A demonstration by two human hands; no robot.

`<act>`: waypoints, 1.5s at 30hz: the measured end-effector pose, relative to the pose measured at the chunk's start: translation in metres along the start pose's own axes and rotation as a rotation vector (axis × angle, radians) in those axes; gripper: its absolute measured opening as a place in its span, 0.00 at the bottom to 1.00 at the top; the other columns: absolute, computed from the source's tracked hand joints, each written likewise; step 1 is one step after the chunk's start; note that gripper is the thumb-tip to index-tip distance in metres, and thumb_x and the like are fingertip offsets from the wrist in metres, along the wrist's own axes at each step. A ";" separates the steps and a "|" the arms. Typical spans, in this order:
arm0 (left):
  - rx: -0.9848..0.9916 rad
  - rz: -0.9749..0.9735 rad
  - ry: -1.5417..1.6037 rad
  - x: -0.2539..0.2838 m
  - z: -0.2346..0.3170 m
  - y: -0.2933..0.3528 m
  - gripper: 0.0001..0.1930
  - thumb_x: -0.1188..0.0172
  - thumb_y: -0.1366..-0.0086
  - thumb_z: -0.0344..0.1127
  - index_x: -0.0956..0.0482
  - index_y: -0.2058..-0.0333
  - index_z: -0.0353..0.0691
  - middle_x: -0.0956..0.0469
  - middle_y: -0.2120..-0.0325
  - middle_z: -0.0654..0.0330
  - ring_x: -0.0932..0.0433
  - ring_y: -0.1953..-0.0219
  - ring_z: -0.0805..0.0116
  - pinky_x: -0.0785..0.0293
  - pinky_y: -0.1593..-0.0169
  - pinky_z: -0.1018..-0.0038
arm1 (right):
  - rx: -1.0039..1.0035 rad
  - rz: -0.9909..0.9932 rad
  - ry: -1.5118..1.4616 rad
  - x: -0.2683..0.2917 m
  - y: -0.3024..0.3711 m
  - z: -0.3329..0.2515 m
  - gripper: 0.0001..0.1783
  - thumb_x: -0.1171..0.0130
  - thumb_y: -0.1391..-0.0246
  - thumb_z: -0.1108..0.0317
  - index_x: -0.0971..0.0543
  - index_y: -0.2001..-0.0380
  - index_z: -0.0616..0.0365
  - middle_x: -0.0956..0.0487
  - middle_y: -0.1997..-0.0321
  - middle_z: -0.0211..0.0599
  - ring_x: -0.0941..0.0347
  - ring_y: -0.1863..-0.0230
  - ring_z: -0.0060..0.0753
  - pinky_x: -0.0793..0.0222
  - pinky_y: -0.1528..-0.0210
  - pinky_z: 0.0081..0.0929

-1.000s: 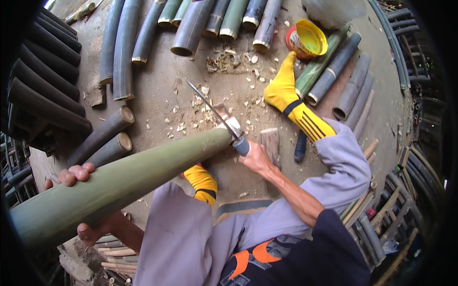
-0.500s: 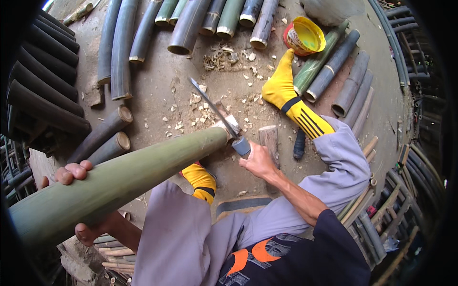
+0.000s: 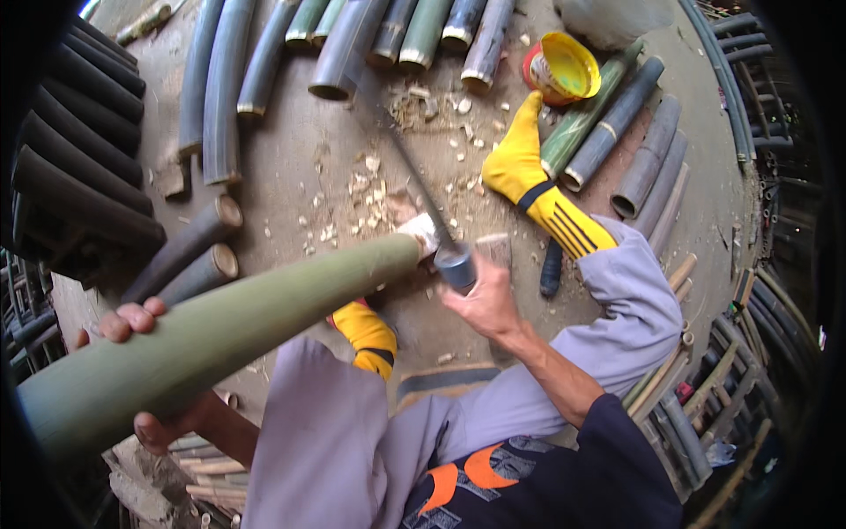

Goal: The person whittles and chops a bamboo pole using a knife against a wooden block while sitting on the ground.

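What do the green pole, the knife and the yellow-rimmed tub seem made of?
Green pole: likely bamboo, smooth and matte, by its green skin and pale cut end. Knife: thin dark blade, probably metal, finish blurred; grey handle unclear. Yellow-rimmed tub: probably glossy plastic, from its bright, shiny inside.

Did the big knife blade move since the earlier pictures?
Yes: the knife blade has swung up the picture, its blurred end closer to the wide grey bamboo tube at the top.

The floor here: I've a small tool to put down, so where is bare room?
Mostly bare floor lies between the long dark tubes upper left and the wood chips. Another strip lies between the short grey tubes and right-hand poles. Crowded: around the red tub, and by the knife beyond the green pole.
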State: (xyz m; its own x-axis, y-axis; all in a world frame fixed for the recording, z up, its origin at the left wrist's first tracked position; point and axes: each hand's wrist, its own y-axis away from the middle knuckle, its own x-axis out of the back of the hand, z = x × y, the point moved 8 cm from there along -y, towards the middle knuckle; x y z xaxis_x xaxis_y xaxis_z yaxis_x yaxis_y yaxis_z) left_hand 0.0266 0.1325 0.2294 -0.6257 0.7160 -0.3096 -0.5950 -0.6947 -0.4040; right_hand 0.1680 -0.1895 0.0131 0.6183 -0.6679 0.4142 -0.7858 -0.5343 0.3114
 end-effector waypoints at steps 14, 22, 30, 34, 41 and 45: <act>0.036 -0.187 0.170 0.004 -0.003 -0.006 0.50 0.27 0.61 0.44 0.48 0.41 0.42 0.36 0.60 0.55 0.34 0.58 0.59 0.40 0.48 0.58 | 0.080 0.096 -0.102 0.008 0.001 -0.009 0.13 0.36 0.63 0.74 0.27 0.71 0.63 0.24 0.78 0.39 0.27 0.77 0.28 0.30 0.71 0.28; 0.042 -0.254 0.187 0.001 -0.004 -0.005 0.52 0.24 0.63 0.44 0.46 0.41 0.40 0.34 0.61 0.57 0.33 0.57 0.60 0.39 0.49 0.59 | -0.250 -0.238 0.210 -0.021 -0.007 0.024 0.16 0.39 0.61 0.71 0.29 0.67 0.66 0.22 0.72 0.56 0.22 0.69 0.54 0.27 0.66 0.38; 0.076 -0.260 0.239 0.004 -0.009 -0.008 0.51 0.23 0.64 0.43 0.44 0.43 0.41 0.34 0.61 0.57 0.33 0.58 0.60 0.40 0.48 0.59 | 0.104 0.005 -0.065 -0.002 -0.005 -0.014 0.17 0.37 0.63 0.72 0.29 0.68 0.66 0.22 0.75 0.49 0.22 0.74 0.44 0.27 0.71 0.35; 0.079 -0.323 0.263 0.009 -0.010 -0.009 0.52 0.22 0.66 0.44 0.44 0.43 0.40 0.33 0.60 0.57 0.32 0.58 0.60 0.40 0.48 0.59 | -0.390 -0.280 0.081 -0.015 -0.011 0.023 0.19 0.37 0.65 0.72 0.28 0.65 0.64 0.23 0.76 0.45 0.23 0.73 0.41 0.28 0.69 0.33; 0.074 -0.347 0.187 0.011 -0.007 -0.018 0.49 0.23 0.72 0.48 0.41 0.50 0.42 0.40 0.57 0.57 0.40 0.52 0.61 0.43 0.44 0.60 | 0.032 0.008 -0.024 -0.001 -0.006 0.013 0.17 0.39 0.61 0.69 0.27 0.65 0.64 0.23 0.75 0.47 0.23 0.72 0.40 0.28 0.68 0.32; 0.150 -0.324 0.293 -0.009 -0.012 -0.013 0.49 0.28 0.65 0.47 0.43 0.45 0.37 0.42 0.55 0.54 0.42 0.49 0.56 0.47 0.39 0.53 | -0.269 -0.262 0.203 -0.029 -0.011 0.058 0.21 0.41 0.60 0.70 0.30 0.61 0.67 0.23 0.73 0.57 0.22 0.70 0.49 0.27 0.67 0.39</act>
State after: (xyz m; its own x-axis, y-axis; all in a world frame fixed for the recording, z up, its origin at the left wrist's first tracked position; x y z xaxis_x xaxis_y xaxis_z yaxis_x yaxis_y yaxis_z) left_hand 0.0460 0.1364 0.2267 -0.2394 0.8719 -0.4271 -0.8163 -0.4189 -0.3977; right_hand 0.1596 -0.1947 -0.0516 0.8037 -0.3973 0.4429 -0.5943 -0.5007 0.6294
